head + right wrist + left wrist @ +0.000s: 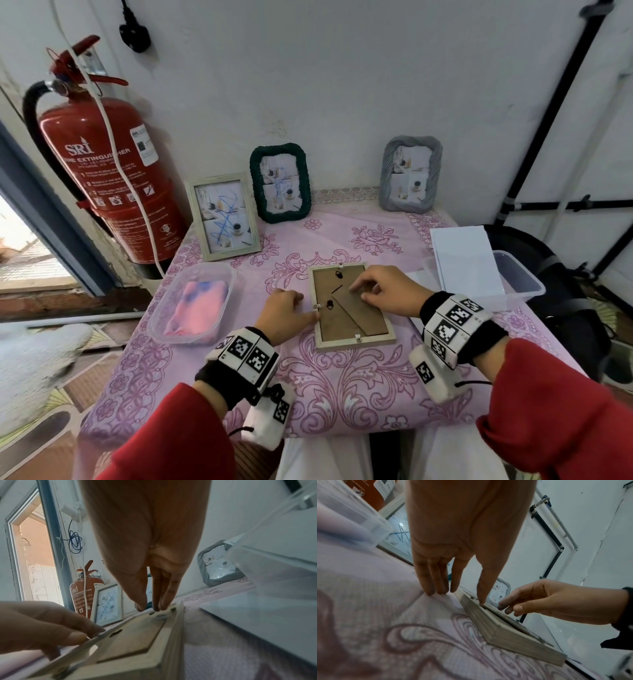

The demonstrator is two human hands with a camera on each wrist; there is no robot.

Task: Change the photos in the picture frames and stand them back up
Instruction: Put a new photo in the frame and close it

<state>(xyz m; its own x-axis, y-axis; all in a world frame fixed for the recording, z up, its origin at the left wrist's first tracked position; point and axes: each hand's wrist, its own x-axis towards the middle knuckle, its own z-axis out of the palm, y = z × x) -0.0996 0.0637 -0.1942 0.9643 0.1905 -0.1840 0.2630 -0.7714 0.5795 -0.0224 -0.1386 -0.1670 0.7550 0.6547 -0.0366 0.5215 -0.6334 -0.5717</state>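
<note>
A pale wooden picture frame (352, 337) lies face down in the middle of the table, its brown backing board (342, 322) and folded stand facing up. My left hand (291, 310) sits at the frame's left edge. One straight finger (482, 592) presses a small metal clip there, and the others rest on the cloth. My right hand (380, 291) reaches over the board's upper right part, its fingertips (155, 606) pointing down onto the backing near the far edge. Neither hand holds anything.
Three frames stand at the back: a pale wooden one (224, 216), a dark green rope one (280, 183), a grey one (410, 178). A clear tub (161, 301) with pink cloth sits left, another tub (524, 284) with white sheets right. A red fire extinguisher (102, 164) hangs beside the table.
</note>
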